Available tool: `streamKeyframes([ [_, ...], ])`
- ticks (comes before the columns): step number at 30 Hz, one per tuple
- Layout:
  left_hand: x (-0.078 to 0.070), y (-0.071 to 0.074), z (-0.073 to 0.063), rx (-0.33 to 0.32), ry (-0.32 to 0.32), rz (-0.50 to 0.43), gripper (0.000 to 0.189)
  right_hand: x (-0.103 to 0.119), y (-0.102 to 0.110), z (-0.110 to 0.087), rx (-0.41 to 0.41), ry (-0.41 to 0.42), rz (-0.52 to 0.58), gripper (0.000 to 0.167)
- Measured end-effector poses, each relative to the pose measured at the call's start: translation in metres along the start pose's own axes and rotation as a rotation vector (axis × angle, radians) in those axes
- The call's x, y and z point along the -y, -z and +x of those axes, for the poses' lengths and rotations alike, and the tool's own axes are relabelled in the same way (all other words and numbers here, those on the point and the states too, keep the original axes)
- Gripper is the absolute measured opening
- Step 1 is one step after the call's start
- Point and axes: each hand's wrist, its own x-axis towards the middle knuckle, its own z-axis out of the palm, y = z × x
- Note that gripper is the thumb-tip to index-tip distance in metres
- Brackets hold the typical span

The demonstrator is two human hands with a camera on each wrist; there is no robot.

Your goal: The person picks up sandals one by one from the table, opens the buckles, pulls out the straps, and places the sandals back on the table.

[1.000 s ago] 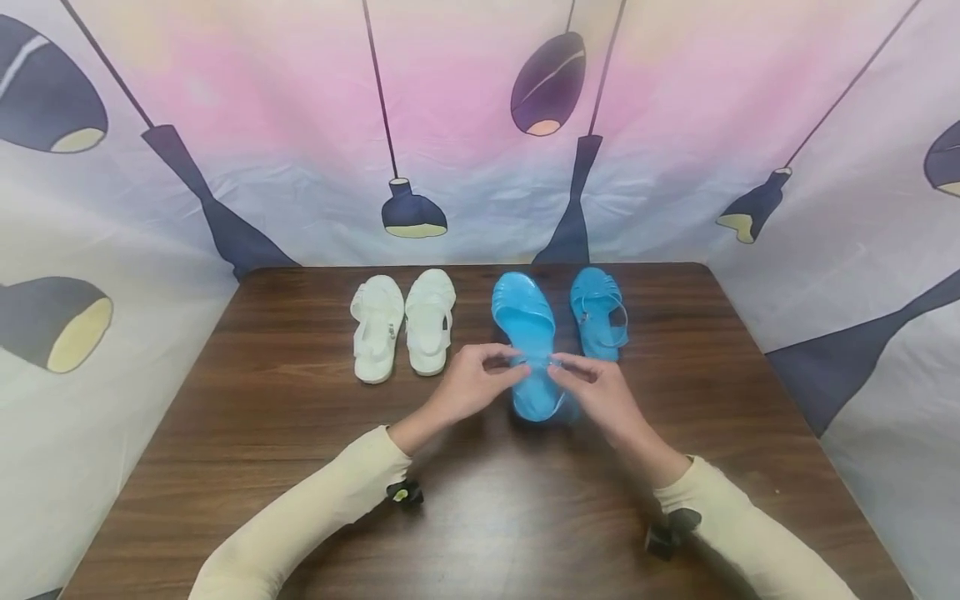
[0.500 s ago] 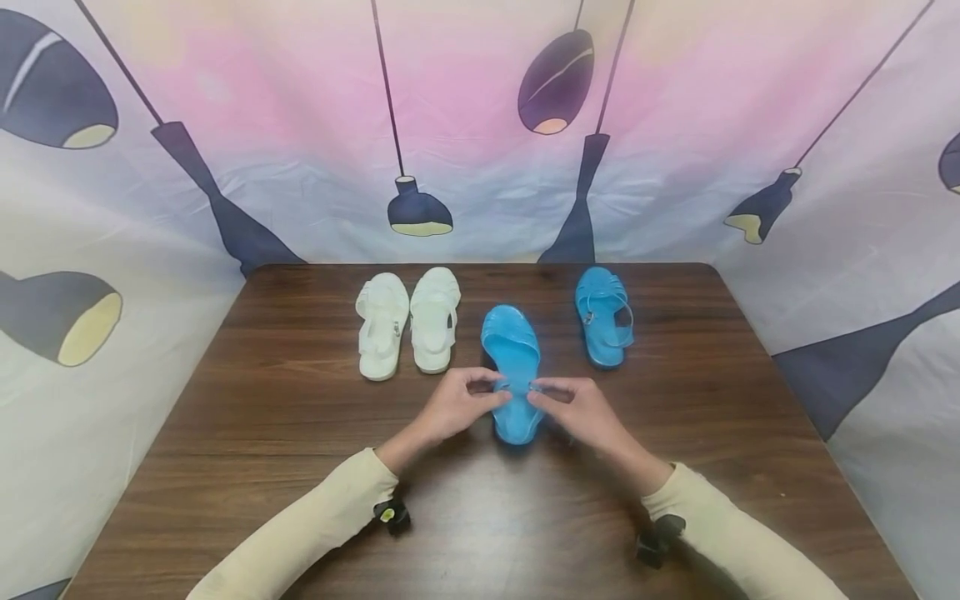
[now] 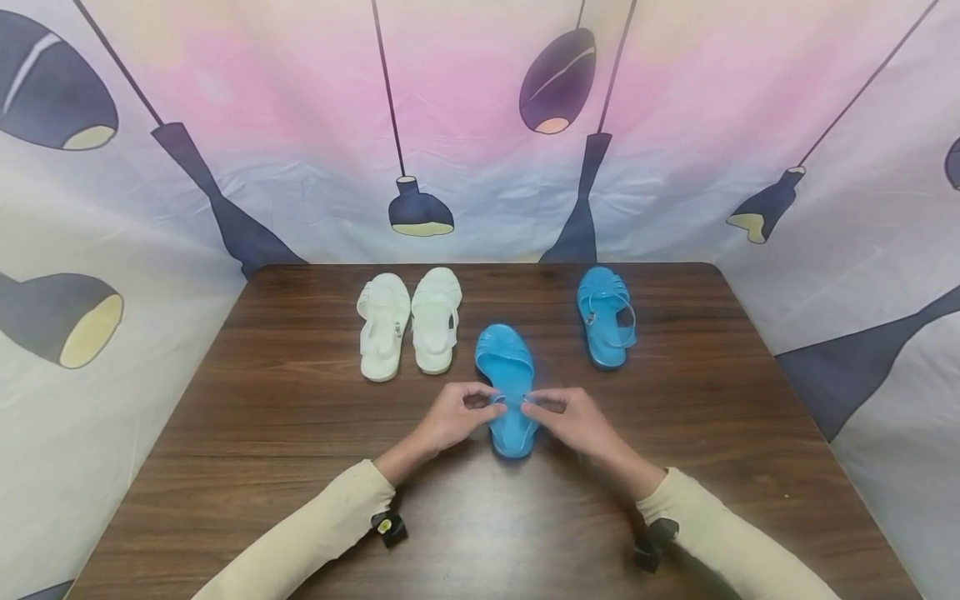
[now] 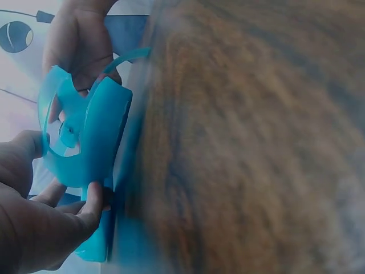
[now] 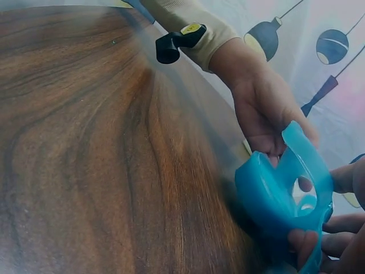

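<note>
A blue jelly sandal [image 3: 504, 348] lies toe away from me at the middle of the table, between both hands. My left hand [image 3: 450, 418] holds its left side, thumb and forefinger at the ankle strap. My right hand [image 3: 576, 423] pinches the strap on the other side. In the left wrist view the sandal's heel cup [image 4: 97, 134] faces the camera, and a loose strap end [image 4: 130, 56] sticks out past it. Fingers [image 5: 305, 242] of the right hand curl against the heel in the right wrist view. Whether the sole touches the table I cannot tell.
A matching blue sandal [image 3: 604, 325] stands at the back right. Two white sandals [image 3: 384, 329] sit side by side at the back left. The brown wooden table [image 3: 300, 400] ends at a curtain [image 3: 315, 200] printed with lamps.
Both hands have drawn the blue sandal toward me and slightly left, away from its mate. The mate and the white pair stay in place.
</note>
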Motion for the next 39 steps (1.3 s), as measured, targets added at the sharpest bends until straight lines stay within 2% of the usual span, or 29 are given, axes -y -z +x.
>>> streamKeyframes([
  [6,0.004,0.000,-0.002,-0.001,0.000,0.019,0.028,-0.003,0.000,-0.001,0.033,0.023,0.005,0.042],
  [14,0.002,0.005,-0.001,0.008,0.000,0.145,0.028,-0.006,0.003,-0.002,0.074,0.018,0.026,0.042],
  [18,-0.004,0.009,-0.001,-0.008,-0.059,0.228,0.029,-0.008,0.007,-0.004,0.094,0.031,0.054,0.042],
  [22,-0.012,0.010,0.005,-0.007,-0.164,0.346,0.031,-0.009,0.011,-0.005,0.112,0.055,0.082,0.043],
  [26,-0.016,0.009,0.017,0.089,-0.246,0.420,0.033,-0.010,0.013,-0.006,0.119,0.053,0.090,0.042],
  [28,-0.016,0.009,0.024,0.148,-0.266,0.432,0.035,-0.011,0.013,-0.005,0.116,0.037,0.077,0.040],
  [34,-0.015,0.008,0.038,0.261,-0.269,0.434,0.033,-0.014,0.012,-0.003,0.099,-0.011,0.033,0.035],
  [39,-0.014,0.007,0.047,0.373,-0.274,0.409,0.028,-0.016,0.011,-0.001,0.087,-0.018,0.030,0.031],
])
